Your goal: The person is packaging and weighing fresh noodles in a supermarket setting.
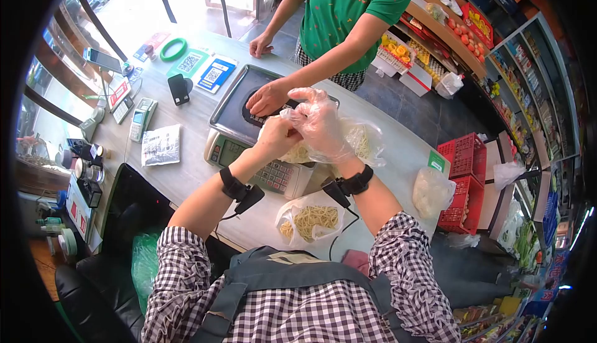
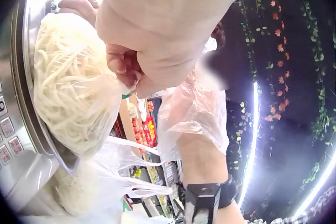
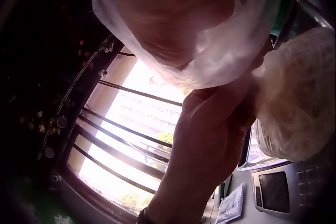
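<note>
My bare left hand (image 1: 273, 139) pinches the gathered neck of a clear bag of pale noodles (image 2: 76, 85), which hangs at the front of the scale (image 1: 231, 150). The right hand (image 1: 320, 128), covered by a thin clear plastic bag (image 2: 197, 116), meets the left at the bag's neck; its fingers are bent around the thin plastic there. Another bag of noodles (image 1: 364, 141) lies just right of the scale. An open white bag of yellowish noodles (image 1: 316, 222) rests on the counter below my wrists.
Across the counter (image 1: 398, 150), a person in a green shirt (image 1: 348, 13) rests one hand on the scale's tray (image 1: 231, 110). To the left are a phone (image 1: 178, 89), payment codes (image 1: 216, 74), a card reader (image 1: 143, 119) and a white packet (image 1: 161, 145). Red crates (image 1: 463, 156) stand right.
</note>
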A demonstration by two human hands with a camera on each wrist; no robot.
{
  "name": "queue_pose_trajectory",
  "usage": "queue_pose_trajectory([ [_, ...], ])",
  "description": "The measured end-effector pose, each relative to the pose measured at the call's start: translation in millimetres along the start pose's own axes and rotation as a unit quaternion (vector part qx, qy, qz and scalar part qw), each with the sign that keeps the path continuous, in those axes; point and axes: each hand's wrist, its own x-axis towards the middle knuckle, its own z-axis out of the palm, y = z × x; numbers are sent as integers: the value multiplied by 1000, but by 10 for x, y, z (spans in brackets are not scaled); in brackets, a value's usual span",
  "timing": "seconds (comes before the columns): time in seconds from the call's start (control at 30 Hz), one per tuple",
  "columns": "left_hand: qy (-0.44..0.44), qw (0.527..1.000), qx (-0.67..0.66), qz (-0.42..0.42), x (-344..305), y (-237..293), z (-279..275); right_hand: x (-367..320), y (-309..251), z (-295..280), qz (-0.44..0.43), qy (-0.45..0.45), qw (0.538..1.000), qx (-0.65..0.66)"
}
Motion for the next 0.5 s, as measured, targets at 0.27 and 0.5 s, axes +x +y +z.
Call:
queue_pose_trajectory([
  [0.27, -79, 891, -344, -285, 41, -66, -182, -397, 213, -107, -24, -89, 988, -122],
  [0.5, -98, 963, -194, -157, 18, 0, -199, -456, 285, 26, 161, -38, 965, 202],
])
